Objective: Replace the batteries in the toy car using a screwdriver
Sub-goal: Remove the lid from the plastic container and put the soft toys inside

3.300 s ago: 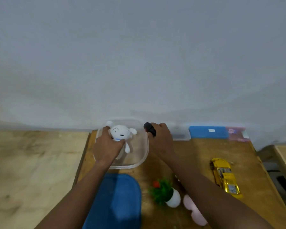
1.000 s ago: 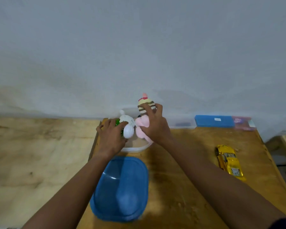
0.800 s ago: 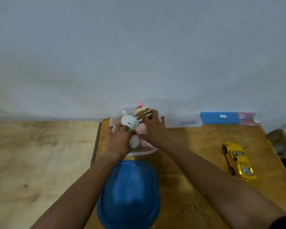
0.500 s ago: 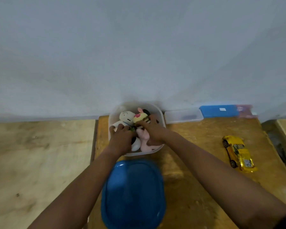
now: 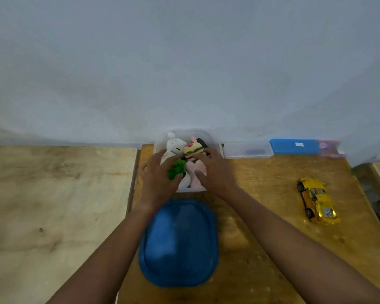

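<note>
Car lies lengthwise, nose toward the camera.

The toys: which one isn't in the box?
The yellow toy car. It sits alone on the table, right of both hands, while the soft toys are bunched inside the clear box.

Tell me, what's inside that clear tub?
In the clear tub: a white plush, a pink plush, a striped cake toy, a green plant toy. Both hands cover the rest.

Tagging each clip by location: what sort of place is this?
Probably a home or hobby work corner: a bare wooden table against a plain wall, with a clear bin of small toys and a yellow toy car.
</note>
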`<action>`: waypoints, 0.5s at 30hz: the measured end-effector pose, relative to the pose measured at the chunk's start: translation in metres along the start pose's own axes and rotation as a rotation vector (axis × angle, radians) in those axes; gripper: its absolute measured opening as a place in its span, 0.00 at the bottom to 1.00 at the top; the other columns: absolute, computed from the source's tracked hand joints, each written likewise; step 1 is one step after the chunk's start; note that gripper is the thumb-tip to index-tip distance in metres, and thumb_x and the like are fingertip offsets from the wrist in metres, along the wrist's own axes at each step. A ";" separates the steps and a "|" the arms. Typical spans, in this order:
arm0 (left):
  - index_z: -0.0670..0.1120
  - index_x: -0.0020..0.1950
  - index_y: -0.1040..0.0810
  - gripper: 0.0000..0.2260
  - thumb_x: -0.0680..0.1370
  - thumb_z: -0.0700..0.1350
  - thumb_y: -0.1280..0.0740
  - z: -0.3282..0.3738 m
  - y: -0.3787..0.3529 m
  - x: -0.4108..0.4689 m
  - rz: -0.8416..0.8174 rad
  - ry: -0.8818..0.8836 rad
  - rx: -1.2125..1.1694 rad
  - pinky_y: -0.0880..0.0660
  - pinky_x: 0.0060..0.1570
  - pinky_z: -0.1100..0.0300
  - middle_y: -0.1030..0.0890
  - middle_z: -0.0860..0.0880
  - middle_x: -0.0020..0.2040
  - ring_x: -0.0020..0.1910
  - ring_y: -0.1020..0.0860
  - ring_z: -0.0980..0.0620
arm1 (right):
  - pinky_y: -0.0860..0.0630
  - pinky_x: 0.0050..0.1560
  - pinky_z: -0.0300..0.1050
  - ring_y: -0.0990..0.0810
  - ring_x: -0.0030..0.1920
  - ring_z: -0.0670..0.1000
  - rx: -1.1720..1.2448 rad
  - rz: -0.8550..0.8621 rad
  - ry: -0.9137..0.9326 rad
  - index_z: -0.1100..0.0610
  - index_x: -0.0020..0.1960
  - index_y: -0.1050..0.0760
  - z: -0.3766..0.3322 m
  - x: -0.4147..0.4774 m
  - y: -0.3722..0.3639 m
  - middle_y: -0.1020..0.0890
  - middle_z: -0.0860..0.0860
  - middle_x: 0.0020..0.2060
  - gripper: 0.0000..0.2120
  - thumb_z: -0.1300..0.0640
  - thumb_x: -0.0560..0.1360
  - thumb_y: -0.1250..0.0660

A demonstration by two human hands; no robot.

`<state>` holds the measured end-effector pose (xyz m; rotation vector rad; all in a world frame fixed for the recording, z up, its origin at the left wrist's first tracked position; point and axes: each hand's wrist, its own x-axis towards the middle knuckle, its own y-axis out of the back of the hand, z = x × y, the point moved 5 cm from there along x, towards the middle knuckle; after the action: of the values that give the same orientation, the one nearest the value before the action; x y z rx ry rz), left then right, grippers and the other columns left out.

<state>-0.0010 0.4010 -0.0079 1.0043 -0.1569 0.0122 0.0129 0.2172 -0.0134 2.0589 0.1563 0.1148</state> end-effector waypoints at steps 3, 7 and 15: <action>0.54 0.68 0.25 0.22 0.74 0.53 0.28 -0.013 0.007 -0.044 0.134 0.200 -0.080 0.35 0.64 0.40 0.29 0.47 0.73 0.71 0.32 0.45 | 0.26 0.49 0.43 0.27 0.53 0.48 0.138 0.350 -0.086 0.51 0.58 0.23 0.005 -0.061 0.008 0.25 0.52 0.55 0.11 0.53 0.75 0.33; 0.51 0.71 0.27 0.24 0.76 0.54 0.30 -0.030 -0.007 -0.114 0.076 0.488 -0.106 0.36 0.64 0.37 0.29 0.45 0.72 0.70 0.31 0.41 | 0.23 0.50 0.50 0.24 0.54 0.52 0.198 0.132 -0.400 0.52 0.58 0.25 0.043 -0.138 -0.038 0.24 0.52 0.55 0.15 0.45 0.76 0.35; 0.41 0.67 0.24 0.25 0.74 0.53 0.30 -0.039 -0.020 -0.202 -0.107 0.719 0.007 0.25 0.56 0.45 0.23 0.35 0.60 0.59 0.24 0.33 | 0.24 0.60 0.51 0.25 0.62 0.56 0.340 -0.120 -0.429 0.48 0.68 0.26 0.042 -0.200 -0.072 0.24 0.54 0.63 0.22 0.46 0.76 0.33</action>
<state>-0.1940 0.4357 -0.0730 0.9594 0.5533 0.2729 -0.1828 0.1826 -0.1001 2.3517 0.0334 -0.4541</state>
